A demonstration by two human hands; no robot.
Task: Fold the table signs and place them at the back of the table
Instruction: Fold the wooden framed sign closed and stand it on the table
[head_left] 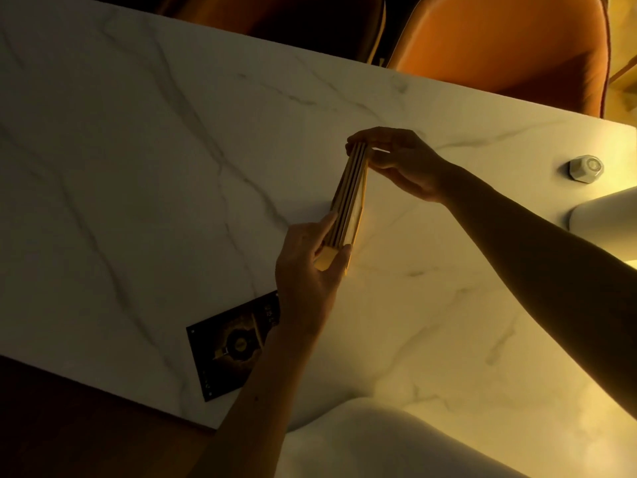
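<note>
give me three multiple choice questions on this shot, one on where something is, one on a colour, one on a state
1. Where does the dark card lie?
A. flat on the table near its front edge, beside the left forearm
B. on the orange chair
C. under the small faceted object

2. What colour is the chair seat past the far edge of the table?
A. blue
B. orange
C. white

3. How is the bundle of table signs held?
A. lying flat, untouched
B. pressed together edge-up between both hands, one at each end
C. in one hand only

Key:
1 A: the dark card lies flat on the marble table by the near edge.
2 B: the chair is orange.
3 B: the left hand grips the near end of the table signs and the right hand the far end.
</note>
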